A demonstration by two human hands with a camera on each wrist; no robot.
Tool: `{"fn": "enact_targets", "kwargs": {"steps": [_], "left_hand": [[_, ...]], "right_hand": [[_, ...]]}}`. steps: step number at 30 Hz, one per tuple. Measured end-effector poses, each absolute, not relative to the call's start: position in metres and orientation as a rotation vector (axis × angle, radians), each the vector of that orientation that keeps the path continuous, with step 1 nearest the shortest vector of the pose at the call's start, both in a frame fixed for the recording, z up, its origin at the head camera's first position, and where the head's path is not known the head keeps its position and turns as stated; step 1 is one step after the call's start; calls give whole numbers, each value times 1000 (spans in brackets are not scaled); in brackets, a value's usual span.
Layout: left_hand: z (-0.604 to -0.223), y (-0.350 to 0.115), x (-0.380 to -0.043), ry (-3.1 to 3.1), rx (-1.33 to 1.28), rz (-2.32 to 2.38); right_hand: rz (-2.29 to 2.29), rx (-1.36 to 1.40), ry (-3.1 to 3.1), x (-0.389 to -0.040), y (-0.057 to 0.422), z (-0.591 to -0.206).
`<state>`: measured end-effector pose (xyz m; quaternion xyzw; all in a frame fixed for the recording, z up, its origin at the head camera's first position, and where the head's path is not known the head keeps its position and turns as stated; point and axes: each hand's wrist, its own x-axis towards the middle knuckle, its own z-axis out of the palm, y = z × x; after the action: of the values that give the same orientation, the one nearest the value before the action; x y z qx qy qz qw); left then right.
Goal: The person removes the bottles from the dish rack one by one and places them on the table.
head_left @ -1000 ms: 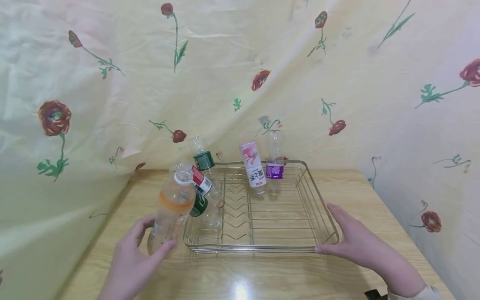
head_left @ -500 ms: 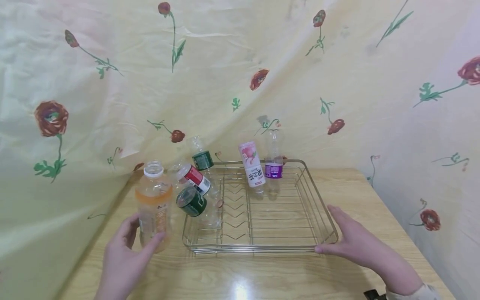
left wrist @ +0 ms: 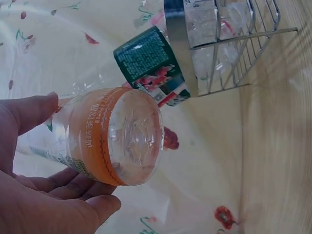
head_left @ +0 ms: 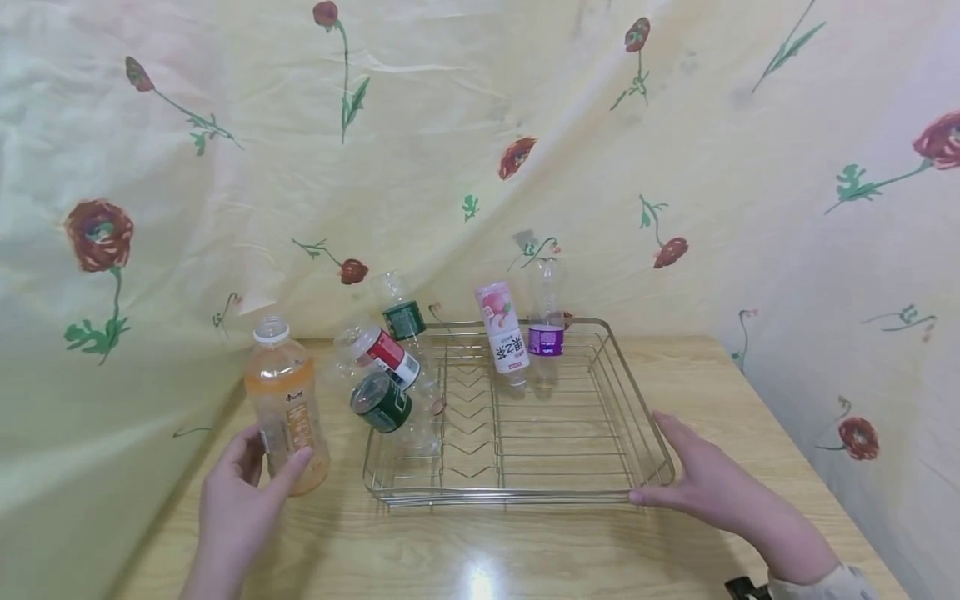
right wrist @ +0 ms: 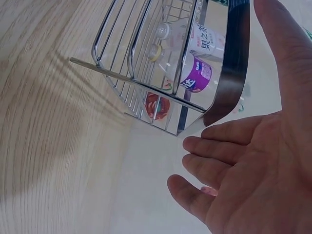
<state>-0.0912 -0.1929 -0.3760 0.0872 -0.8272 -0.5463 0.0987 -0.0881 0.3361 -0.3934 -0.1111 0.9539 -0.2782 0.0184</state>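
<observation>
A flowered cloth (head_left: 435,183) is hung behind and beside a wood-grained table (head_left: 420,550), on which a wire rack (head_left: 510,498) is set. To the left of the rack, apart from it, the orange bottle (head_left: 288,408) is held nearly upright by the left hand (head_left: 240,496), its body taken between thumb and fingers. No cap is seen on it. At the rack's front right corner, the right hand (head_left: 708,475) is placed with fingers and thumb spread wide; firm contact cannot be confirmed.

Handling: the bottle should be treated as light, thin-walled and smooth. Crushing is judged likelier than breakage. It is best gripped lightly around the mid-body.

Contents: 5 bottles are held in the rack. A red bottle (head_left: 393,358) and 2 green bottles (head_left: 381,402) are leaned over the rack's left side. A pink bottle (head_left: 504,329) and a purple bottle (head_left: 545,340) are leaned neck-down against its back rail.
</observation>
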Motion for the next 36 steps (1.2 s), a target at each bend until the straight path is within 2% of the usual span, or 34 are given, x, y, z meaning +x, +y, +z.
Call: {"fn": "enact_targets", "kwargs": {"steps": [13,28,36], "left_hand": [[-393,-204,-106,-2419,316,-1651],[-404,-206,-126,-2479,148,-1639],[-414,-209,-132,-2456,161,-1635]], "right_hand": [[-864,-359,2983,-90,335,-396],[-860,-399,2992,-95,334,-398],[-854,-387,2992,-96,333,-400]]}}
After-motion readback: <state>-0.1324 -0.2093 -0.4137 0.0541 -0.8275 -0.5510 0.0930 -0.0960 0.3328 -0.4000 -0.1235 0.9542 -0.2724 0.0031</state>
